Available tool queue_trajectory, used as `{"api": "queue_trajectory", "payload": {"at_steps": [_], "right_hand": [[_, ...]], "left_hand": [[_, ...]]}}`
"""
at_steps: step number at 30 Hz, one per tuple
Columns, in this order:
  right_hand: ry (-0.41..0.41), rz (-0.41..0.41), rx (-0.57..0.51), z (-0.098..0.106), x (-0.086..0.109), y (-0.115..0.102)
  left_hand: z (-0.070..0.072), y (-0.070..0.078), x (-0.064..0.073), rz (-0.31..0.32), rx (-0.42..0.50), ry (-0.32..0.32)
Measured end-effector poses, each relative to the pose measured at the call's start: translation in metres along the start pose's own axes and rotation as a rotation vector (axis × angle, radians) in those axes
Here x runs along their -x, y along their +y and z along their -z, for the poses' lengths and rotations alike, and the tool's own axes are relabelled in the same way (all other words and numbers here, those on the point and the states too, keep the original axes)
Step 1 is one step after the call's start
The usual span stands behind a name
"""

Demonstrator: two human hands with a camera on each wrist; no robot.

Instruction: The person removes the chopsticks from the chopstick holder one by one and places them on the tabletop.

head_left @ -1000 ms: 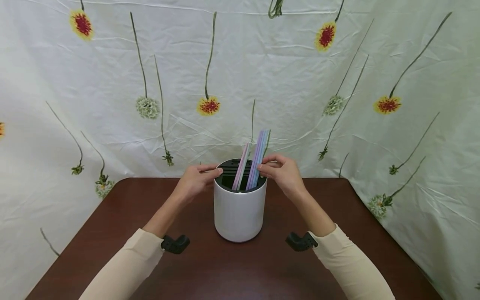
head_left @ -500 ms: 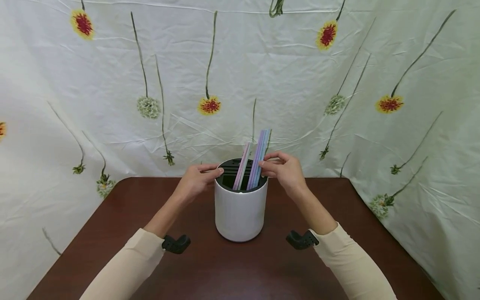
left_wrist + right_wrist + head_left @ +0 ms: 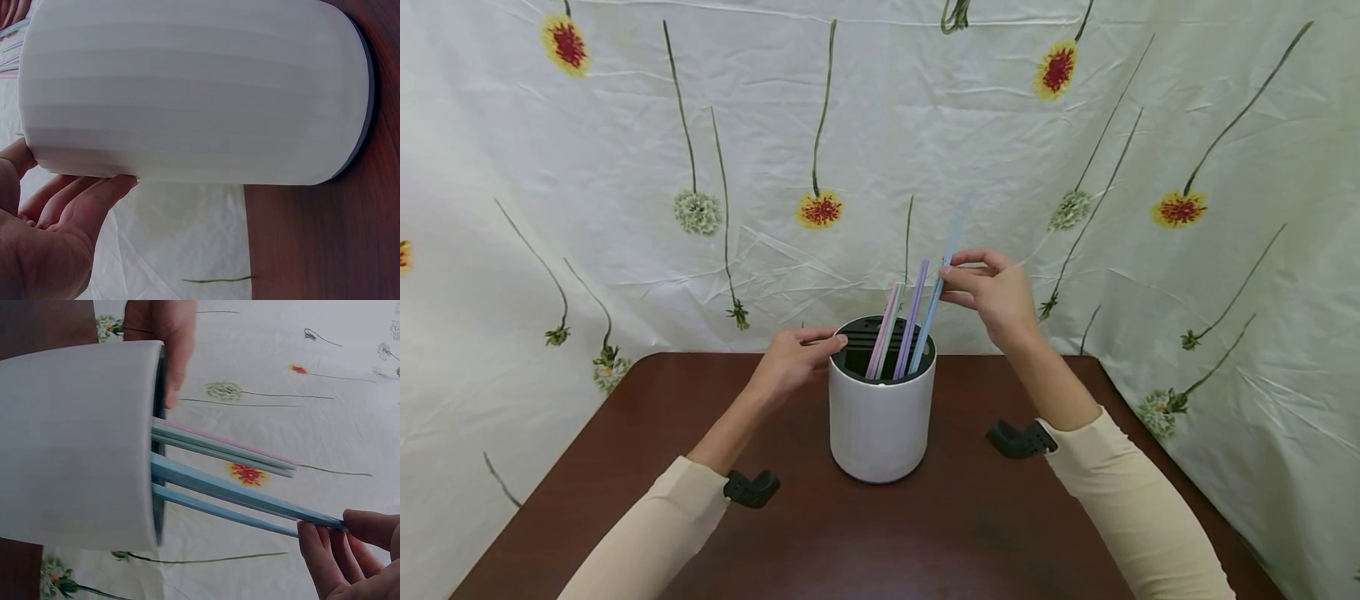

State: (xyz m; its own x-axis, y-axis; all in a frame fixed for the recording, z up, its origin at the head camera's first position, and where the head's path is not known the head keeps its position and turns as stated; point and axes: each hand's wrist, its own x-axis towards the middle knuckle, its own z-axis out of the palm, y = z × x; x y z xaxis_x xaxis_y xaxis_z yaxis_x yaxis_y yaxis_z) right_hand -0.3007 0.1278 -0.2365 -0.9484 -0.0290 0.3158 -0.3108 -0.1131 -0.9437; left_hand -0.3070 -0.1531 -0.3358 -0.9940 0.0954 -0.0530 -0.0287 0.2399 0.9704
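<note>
Nearest, pale sleeves [image 3: 1150, 500] come in from both lower corners, a black wrist mount at each cuff. The brown worktop [image 3: 880, 558] runs out of the lower edge of the head view; it looks smooth and slightly glossy.

The white cylindrical holder [image 3: 880, 425] stands upright around the middle of the worktop, towards its far side. It looks hard and rigid, steady on a dark base ring [image 3: 373, 87], but its smooth wall may slip under dry fingers; the rim is the surest hold. The left hand [image 3: 792, 360] grips there, thumb over the rim, other fingers against the outer wall.

In the black divided insert [image 3: 872, 327] lean slim straw-like sticks: pink [image 3: 882, 329], pale green and purple [image 3: 913, 312]. They look light and fairly stiff, likely to bend or crease if pinched hard low down. The right hand [image 3: 996, 296] pinches a blue stick [image 3: 927, 321] high up between thumb and fingers, its lower part in the holder; a second blue one runs just beside it in the right wrist view. The upper end blurs.

Room lies upward, and on the worktop either side. The far edge, just beyond the holder, meets flower-patterned cloth [image 3: 880, 108].
</note>
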Motion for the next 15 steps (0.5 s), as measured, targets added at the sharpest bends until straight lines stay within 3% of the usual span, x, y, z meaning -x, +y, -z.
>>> {"api": "queue_trajectory", "payload": {"at_steps": [8, 15], "right_hand": [[0.076, 0.057, -0.087, 0.024, -0.008, -0.034], [0.094, -0.001, 0.040, 0.063, -0.005, -0.034]], "left_hand": [[0.000, 0.000, 0.001, -0.007, 0.000, -0.010], [0.000, 0.001, 0.001, 0.004, -0.019, -0.006]]}}
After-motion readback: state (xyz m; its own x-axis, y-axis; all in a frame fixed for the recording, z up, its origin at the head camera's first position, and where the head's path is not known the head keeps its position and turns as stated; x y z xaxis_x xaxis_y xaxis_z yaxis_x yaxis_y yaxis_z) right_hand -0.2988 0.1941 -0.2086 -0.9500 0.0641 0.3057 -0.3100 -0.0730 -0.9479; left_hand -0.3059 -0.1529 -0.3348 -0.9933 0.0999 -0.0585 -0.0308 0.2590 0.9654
